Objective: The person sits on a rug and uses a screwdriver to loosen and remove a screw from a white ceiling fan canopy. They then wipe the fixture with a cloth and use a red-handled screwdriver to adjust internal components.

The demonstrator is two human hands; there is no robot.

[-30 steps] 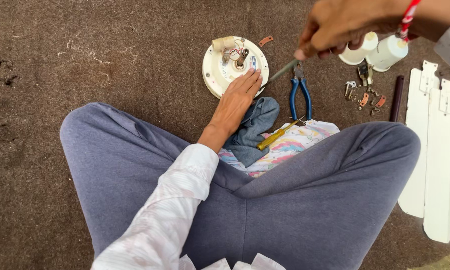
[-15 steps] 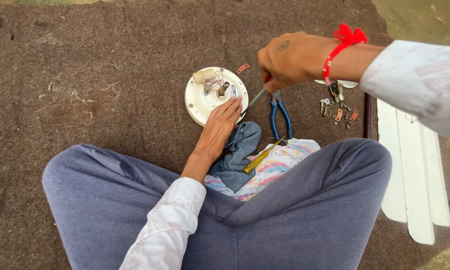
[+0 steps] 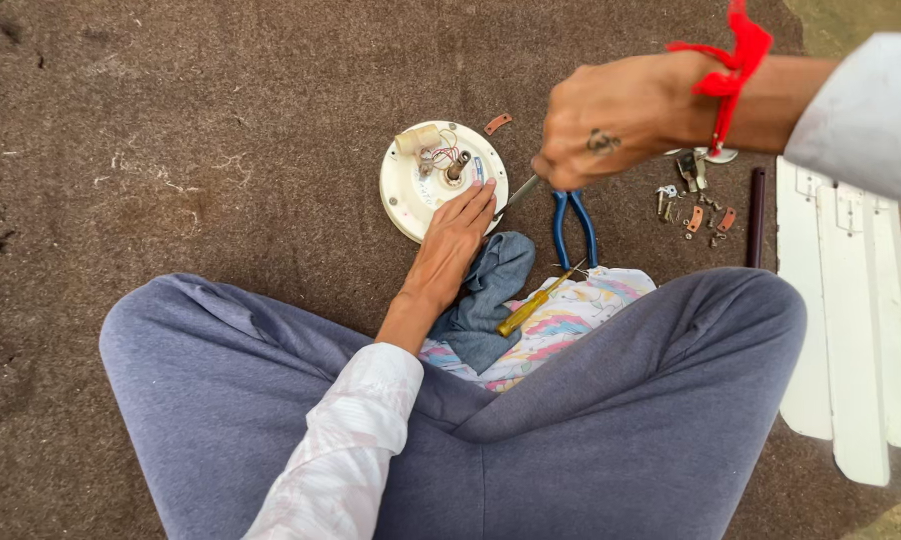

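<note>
Head view: the person sits cross-legged on a brown mat. The left hand (image 3: 454, 238) lies flat on the near edge of the motor (image 3: 443, 177), a round cream fan housing with wires and a shaft at its centre, resting on the mat just ahead of the knees. Its fingers are pressed together, steadying the rim.

The right hand (image 3: 616, 115), a red thread at the wrist, hovers above and to the right of the motor, fingers curled into a fist around a tool (image 3: 519, 192) whose metal shaft slants down toward the motor's edge beside the left fingertips. The tip is hidden, so contact cannot be confirmed.

Pliers (image 3: 574, 226) with blue grips lie just right of the left hand; a yellow screwdriver (image 3: 533, 304) rests on a cloth (image 3: 561, 320) in the lap. Small screws (image 3: 695, 205) are scattered further right, near white blades (image 3: 856, 330).

The step in hand looks like working the tool at the housing's rim. The next move likely calls for a firm left-hand hold and a well-seated tip.
</note>
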